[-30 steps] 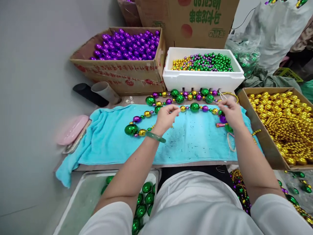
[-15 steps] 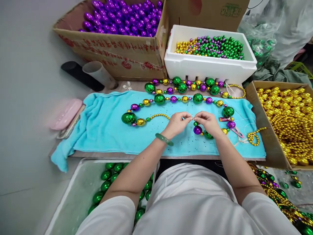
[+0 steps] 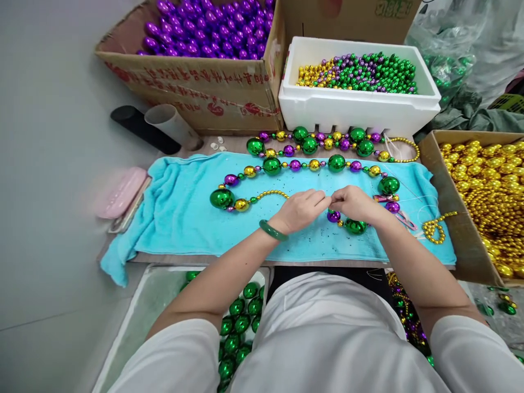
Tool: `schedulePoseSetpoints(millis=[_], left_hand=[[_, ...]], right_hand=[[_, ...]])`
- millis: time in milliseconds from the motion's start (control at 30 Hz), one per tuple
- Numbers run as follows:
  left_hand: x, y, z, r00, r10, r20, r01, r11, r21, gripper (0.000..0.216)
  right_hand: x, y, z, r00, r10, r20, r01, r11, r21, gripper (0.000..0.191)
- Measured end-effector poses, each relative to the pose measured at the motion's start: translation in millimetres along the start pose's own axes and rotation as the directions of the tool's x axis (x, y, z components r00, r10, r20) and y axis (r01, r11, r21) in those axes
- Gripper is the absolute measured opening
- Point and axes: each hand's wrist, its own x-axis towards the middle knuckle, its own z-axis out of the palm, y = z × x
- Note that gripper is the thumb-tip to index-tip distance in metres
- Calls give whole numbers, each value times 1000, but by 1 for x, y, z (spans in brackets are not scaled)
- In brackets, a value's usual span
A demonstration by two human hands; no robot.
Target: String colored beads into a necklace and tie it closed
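Note:
A necklace of green, purple and gold beads (image 3: 336,163) curves across the blue towel (image 3: 192,218). My left hand (image 3: 302,212), with a green bangle (image 3: 272,231) on its wrist, pinches near the necklace's end; a row of small gold beads (image 3: 272,193) runs in behind it. Fingertips touching the left ones, my right hand (image 3: 354,203) is closed at the other end, just above a purple bead (image 3: 333,216) and a large green bead (image 3: 355,226). The thread in the fingers is mostly hidden. Pink scissors (image 3: 406,220) lie right of my right hand.
Behind the towel lies another beaded strand (image 3: 310,145). A carton (image 3: 229,90) of purple beads and a white foam box (image 3: 356,112) of small beads stand at the back. A carton (image 3: 458,218) of gold beads is right; a tub (image 3: 135,316) with green beads sits below left.
My hands have come together, fingertips now touching where a small gap showed before. My right forearm has swung outward to the right. The whole view has shifted slightly.

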Motion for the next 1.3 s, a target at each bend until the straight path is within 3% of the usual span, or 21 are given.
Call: schedulePoseSetpoints(millis=[100,300,433,533,600,667,733,800,867,967,1067,1133,1233,1300], left_hand=[[0,-6,6,998,-37,-46,35,998,-42,24],[-10,-10,20,971,-145,-190,102,970,-219,24],[-12,-6,19,970,-222,-104,154,882,-446,25],[-5,2,14,928,-372,-11,282,721,-633,24],[2,7,10,852,-517,80,415,574,-706,24],[9,11,7,726,-651,223,562,375,-737,24],[16,13,3,580,-717,387,654,126,-746,26],[21,12,1,470,-709,526,664,-109,-740,27],[24,10,-2,404,-657,636,641,-292,-709,28],[24,6,-3,353,-541,764,616,-481,-625,28],[21,-1,-4,330,-442,834,629,-556,-543,29],[19,-6,-6,340,-417,843,673,-518,-528,32],[16,-14,-14,446,-399,801,730,-355,-584,38],[14,-18,-19,541,-340,769,740,-242,-628,41]], right_hand=[[2,-9,-12,992,-11,128,9,1000,17,10],[7,0,-20,960,-69,271,-54,906,421,14],[10,11,-12,966,-93,241,-66,813,579,18],[9,11,-5,979,-80,185,-38,826,563,17],[6,9,1,996,-47,72,7,877,480,15],[2,7,8,993,-44,-110,78,943,323,13],[-1,8,17,941,-134,-310,175,979,108,12],[-4,11,25,849,-301,-435,276,954,-120,16],[-5,15,32,767,-450,-457,324,887,-329,22],[-5,21,39,736,-562,-378,313,778,-545,29],[-5,22,40,754,-571,-325,336,760,-556,30],[-5,20,38,787,-520,-332,362,826,-433,27],[-3,16,28,923,-271,-273,264,963,-61,18],[0,15,20,992,-73,-101,94,970,224,11]])
